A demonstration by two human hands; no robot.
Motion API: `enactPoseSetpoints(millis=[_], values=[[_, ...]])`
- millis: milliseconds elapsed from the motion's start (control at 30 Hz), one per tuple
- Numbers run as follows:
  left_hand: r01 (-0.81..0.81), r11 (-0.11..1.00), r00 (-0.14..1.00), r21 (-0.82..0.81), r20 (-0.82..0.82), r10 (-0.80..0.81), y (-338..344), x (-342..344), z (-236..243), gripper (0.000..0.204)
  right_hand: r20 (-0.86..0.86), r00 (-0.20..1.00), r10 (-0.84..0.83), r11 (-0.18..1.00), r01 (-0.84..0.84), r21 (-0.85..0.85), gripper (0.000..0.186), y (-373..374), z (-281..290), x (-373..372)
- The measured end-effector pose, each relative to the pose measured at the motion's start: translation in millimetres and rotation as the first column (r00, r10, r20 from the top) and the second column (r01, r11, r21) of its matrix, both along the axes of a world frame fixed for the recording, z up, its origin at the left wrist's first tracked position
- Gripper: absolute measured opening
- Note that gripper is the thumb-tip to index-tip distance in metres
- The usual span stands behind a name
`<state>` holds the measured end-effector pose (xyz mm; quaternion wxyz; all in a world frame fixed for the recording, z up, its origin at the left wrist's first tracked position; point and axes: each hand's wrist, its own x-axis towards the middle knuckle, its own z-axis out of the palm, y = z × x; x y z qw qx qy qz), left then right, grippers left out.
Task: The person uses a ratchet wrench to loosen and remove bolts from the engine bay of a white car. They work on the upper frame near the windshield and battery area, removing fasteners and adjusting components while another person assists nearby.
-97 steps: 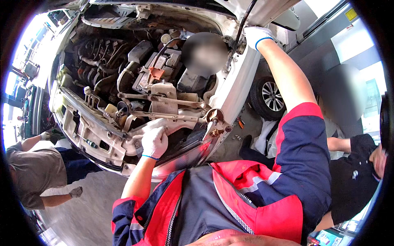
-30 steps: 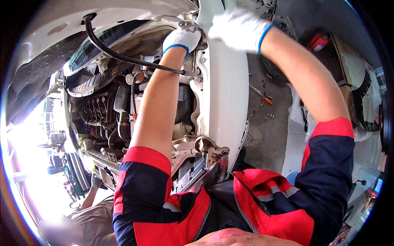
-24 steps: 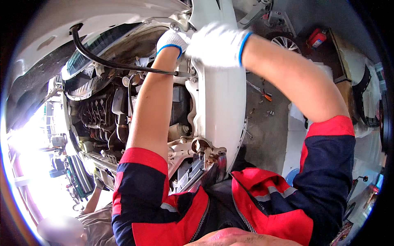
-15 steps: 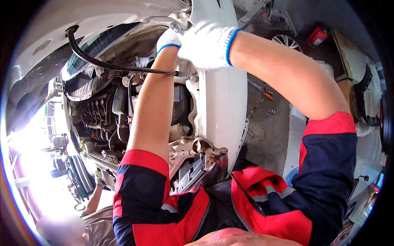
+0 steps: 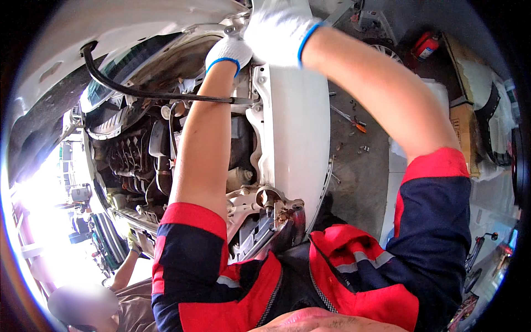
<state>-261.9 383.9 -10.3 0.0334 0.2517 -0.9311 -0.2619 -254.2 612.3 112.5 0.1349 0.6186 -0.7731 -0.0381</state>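
Observation:
My left hand [image 5: 229,52], in a white knit glove with a blue cuff, reaches to the far inner edge of the white fender [image 5: 298,122]. A small round metal part [image 5: 230,30] shows just beyond it, beside the raised hood [image 5: 149,14]; its kind is unclear. The left fingers are hidden. My right hand [image 5: 279,36], gloved alike, hovers over the fender's far end, close beside the left, smeared by motion. What either hand holds, if anything, does not show. A black strut rod [image 5: 160,94] runs from the hood to the fender edge, crossing my left forearm.
The engine bay [image 5: 133,155] lies left of my arms. An exposed metal bracket [image 5: 268,196] sits at the near corner. Another person's hand [image 5: 134,243] touches the car's front. Right of the fender, an orange-handled tool [image 5: 359,127] lies on the floor; a fire extinguisher [image 5: 426,45] stands beyond.
My right hand has shifted slightly up and to the left, with its forearm following. The left hand has moved a little left and down. The whole view has tilted slightly.

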Motion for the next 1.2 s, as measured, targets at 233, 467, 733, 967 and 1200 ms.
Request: enactPoseSetpoints(millis=[233, 467, 733, 967, 1200], values=[[0.047, 0.957, 0.991, -0.285, 0.132, -0.009, 82.0, -0.2, 43.8, 0.060, -0.146, 0.980, -0.138, 0.969, 0.103, -0.226, 0.023, 25.3, -14.7, -46.0], [0.015, 0.958, 0.994, -0.287, 0.107, 0.017, 77.2, 5.1, 44.5, 0.059, -0.010, 0.981, -0.192, 0.976, 0.189, -0.103, 0.024, 18.7, -4.0, -36.8], [0.032, 0.951, 0.994, -0.307, 0.106, 0.001, 89.1, -2.1, 41.0, 0.053, 0.091, 0.967, -0.238, 0.970, 0.241, -0.024, 0.026, 25.2, 0.2, -40.4], [0.163, 0.915, 0.985, -0.369, 0.120, -0.127, 39.7, 3.9, 17.9, 0.054, 0.285, 0.958, -0.033, 0.999, 0.032, 0.010, 0.023, 14.8, 0.4, -18.2], [0.016, 0.998, 0.998, -0.053, -0.054, -0.019, -33.4, 22.0, -2.5, 0.050, 0.273, 0.948, 0.165, 0.986, -0.157, -0.048, 0.025, 0.0, 12.8, 28.3]])
